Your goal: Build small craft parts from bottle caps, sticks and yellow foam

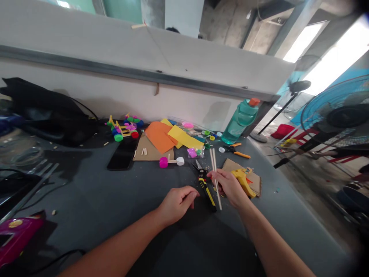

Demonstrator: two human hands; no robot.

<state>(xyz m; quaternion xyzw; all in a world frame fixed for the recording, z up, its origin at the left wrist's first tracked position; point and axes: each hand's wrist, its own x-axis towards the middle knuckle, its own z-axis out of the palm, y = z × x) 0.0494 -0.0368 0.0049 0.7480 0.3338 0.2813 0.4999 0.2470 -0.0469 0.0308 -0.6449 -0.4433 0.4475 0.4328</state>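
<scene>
My right hand [227,186] pinches a pair of thin, pale wooden sticks [213,163], tilted nearly upright in view. Just left of it lie yellow-and-black pliers [206,188] with pointed jaws, on the dark table. My left hand [178,204] is curled closed left of the pliers' handles; its inner fingers are hidden, and I cannot see whether anything is in them. Beyond it sits a small stick piece with pink and white bottle caps [172,162] at its ends. A yellow glue gun [243,182] rests on cardboard [256,181] beside my right hand.
Orange paper [158,136], yellow paper [186,137], loose caps and a phone [122,154] lie farther back. Orange-handled pliers [240,154] lie before a green bottle [239,121]. Small wheeled models [122,129] stand near the wall. A magenta device [21,238] is at left.
</scene>
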